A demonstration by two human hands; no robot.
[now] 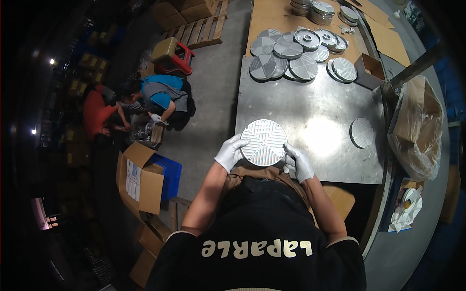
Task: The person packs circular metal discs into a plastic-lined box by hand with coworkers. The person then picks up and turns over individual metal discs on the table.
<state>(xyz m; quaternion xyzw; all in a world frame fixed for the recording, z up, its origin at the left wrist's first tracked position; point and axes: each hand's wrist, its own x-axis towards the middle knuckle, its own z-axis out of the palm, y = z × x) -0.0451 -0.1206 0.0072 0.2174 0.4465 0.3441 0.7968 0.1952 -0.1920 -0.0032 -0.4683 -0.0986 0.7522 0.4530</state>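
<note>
Between my two white-gloved hands I hold a round metal disc [264,142] with a ribbed, sectored face turned up, close to my body at the table's near left edge. My left hand [230,152] grips its left rim, thumb over the top. My right hand [297,162] pinches the right rim with the fingers curled beneath. Another grey disc [362,133] lies alone on the metal tabletop [291,106] to the right. Farther off, a heap of similar discs [288,48] overlaps at the back, some showing a raised ring in the centre.
Stacked discs [322,12] stand at the far end on cardboard. A small open box [370,71] and a plastic-lined carton [417,128] are on the right. At left, two people crouch on the floor near a blue crate [170,177], an open carton [141,179] and a red stool [180,56].
</note>
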